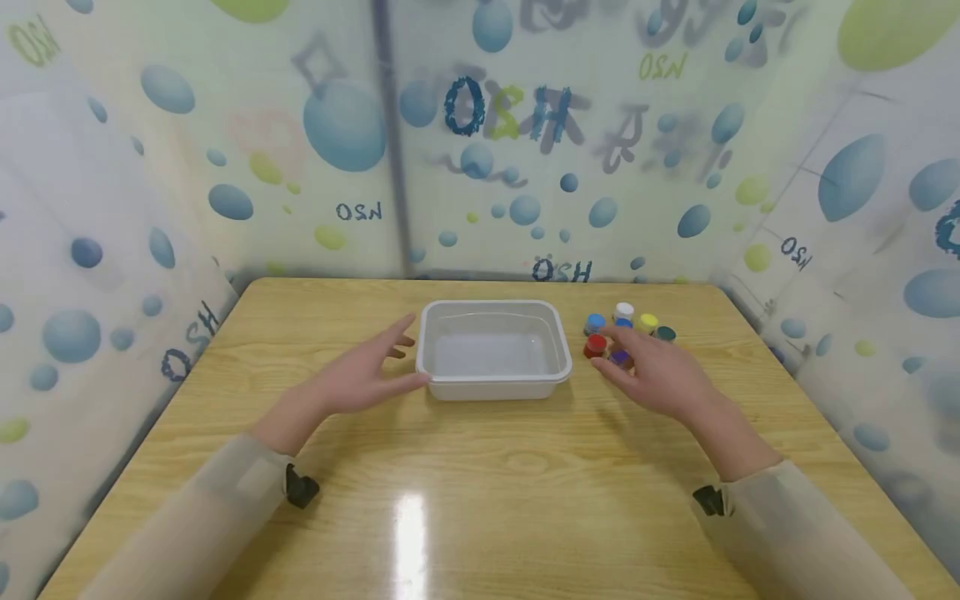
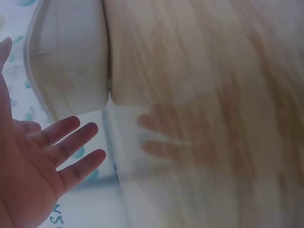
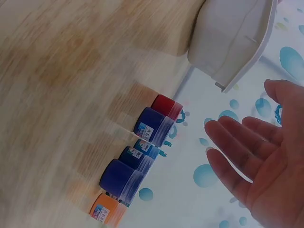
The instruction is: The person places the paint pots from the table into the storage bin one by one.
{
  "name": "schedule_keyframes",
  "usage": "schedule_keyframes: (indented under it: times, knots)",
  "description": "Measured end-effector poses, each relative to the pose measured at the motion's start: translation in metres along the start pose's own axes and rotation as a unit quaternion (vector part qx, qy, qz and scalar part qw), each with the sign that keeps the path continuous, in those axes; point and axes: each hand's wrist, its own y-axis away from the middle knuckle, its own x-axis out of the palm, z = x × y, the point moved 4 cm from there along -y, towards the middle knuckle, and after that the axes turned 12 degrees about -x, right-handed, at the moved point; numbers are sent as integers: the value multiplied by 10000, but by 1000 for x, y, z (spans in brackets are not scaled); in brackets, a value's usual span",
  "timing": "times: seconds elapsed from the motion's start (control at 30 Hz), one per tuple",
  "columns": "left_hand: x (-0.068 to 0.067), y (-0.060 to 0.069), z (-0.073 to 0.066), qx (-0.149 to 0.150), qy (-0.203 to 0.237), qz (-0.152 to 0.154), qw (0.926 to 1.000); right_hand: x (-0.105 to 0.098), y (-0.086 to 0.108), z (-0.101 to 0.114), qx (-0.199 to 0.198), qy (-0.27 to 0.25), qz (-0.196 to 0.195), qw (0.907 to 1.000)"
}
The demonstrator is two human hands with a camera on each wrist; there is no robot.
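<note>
A: How much room is there on the desk?

B: Its far edge runs along a patterned sheet, with a strip of wood between that edge and the tub. Left and right edges both show, each with sheeting beyond it. The near edge is out of view.

A: And around the tub?

B: A wide stretch of wood lies to its left, another in front, between the forearms. On its right, only a narrow gap parts it from the jars; beyond them, more wood reaches to the right edge.

A: Where are the hands?

B: The left hand is just beside the tub's left end, fingers spread, gripping nothing. Its thumb tip meets the front left corner in the head view; I can't tell whether they touch.

A: The right hand?

B: Over the jar cluster, thumb well away from loosely extended fingers, and it holds nothing either. It hides part of the group from above, but the right wrist view shows the jars apart from the fingers, standing close together. Red is nearest the tub.
</note>
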Motion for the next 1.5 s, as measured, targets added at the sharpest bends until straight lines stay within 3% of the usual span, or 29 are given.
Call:
schedule_keyframes:
  times: [0.17,0.43,1.5]
  knots:
    - [10,-10,-4,25,196,187,9996,3,1,-3,47,-19,-9,10000]
    - [14,-16,-12,-151,-18,288,9995,6,3,-5,69,5,-67,10000]
    - [17,-21,-11,-370,-255,342,9984,2,22,-27,291,-100,-265,9992]
